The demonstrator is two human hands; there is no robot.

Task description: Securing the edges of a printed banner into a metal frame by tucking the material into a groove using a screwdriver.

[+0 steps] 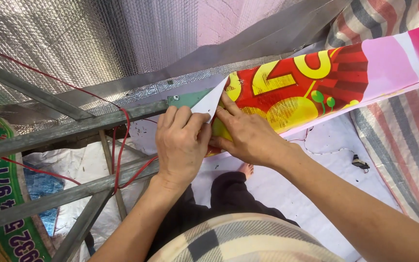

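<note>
Hands first: our left hand point(180, 143) and right hand point(248, 136) sit side by side, touching, at the end of a printed banner point(306, 82) laid along a metal frame bar point(73, 128). Left fingers are curled together, pinching the white folded corner point(209, 103) of the banner, where its unprinted back shows. Right fingers lie together and flat, index tip on the fold edge, pressing the red and yellow face down.

Banner location: runs from the hands up and right, over a striped tarp point(403, 140), its end against the bar next to a small green plate point(185, 99) with a screw in it.

Doing the fold well, our judgement: keep the right hand flat as the anchor, pull the corner taut with the left, run the crease along the bar edge so it stays straight, no bubbles under the vinyl. Keep the red wire point(122, 145) out of the fold; it hangs just left of our left wrist.

Count:
- 2 hands, both ours
- 1 banner in work, 1 green banner point(6, 204) lower left
- 1 folded corner
- at least 2 red wire runs, cannot tell if one cable
- several frame bars, exact count unclear
- 1 small black clip point(361, 163) on the white sheet point(287, 189)
- 1 bare foot point(247, 169) below the hands
</note>
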